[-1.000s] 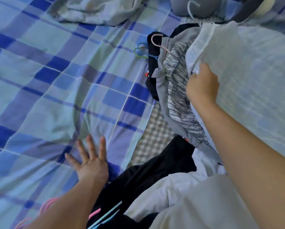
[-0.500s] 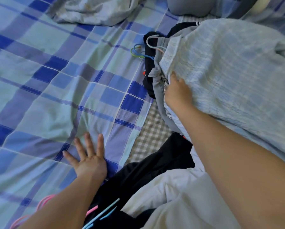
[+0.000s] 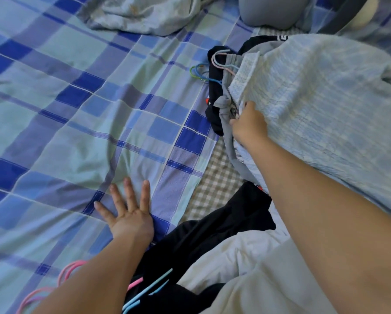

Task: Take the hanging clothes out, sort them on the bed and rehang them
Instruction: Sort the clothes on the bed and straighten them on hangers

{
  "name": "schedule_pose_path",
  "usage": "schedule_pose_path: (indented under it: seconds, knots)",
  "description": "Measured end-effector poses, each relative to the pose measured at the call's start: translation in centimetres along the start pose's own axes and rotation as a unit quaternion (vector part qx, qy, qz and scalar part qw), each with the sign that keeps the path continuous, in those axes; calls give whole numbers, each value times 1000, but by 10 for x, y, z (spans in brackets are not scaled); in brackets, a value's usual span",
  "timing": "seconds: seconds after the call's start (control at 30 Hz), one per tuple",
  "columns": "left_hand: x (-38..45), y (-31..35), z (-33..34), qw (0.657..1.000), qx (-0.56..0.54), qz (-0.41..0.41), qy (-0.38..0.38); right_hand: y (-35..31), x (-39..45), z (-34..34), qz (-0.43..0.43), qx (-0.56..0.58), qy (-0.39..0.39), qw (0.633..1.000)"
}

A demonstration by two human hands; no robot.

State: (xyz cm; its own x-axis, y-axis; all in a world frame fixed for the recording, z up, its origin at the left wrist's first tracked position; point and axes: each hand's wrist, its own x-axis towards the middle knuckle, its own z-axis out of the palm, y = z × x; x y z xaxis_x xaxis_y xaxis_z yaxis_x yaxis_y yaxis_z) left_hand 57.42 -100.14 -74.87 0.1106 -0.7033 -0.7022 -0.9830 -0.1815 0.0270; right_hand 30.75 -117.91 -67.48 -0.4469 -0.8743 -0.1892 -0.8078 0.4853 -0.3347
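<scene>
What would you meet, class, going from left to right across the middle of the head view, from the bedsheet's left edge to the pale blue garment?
Plaid bedsheet → green and blue hanger hooks → black garment → right hand → pale blue textured garment.

Blue plaid bed (image 3: 81, 123) carries clothes pile (image 3: 314, 105), hangers (image 3: 201, 73), crumpled grey cloth (image 3: 144, 14).
</scene>
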Motion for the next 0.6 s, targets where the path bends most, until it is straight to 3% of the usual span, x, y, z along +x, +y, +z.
schedule_pose_path:
  seconds: [0.23, 0.43, 0.6]
  knots:
    - [2, 0, 2, 1000, 0, 6, 13, -22, -7, -14, 30, 2, 23, 999]
    - [5, 1, 6, 1000, 11, 6, 23, -30, -10, -41, -35, 28, 140, 989]
    - [9, 2, 10, 999, 14, 4, 32, -10, -27, -1, -95, -30, 34, 994]
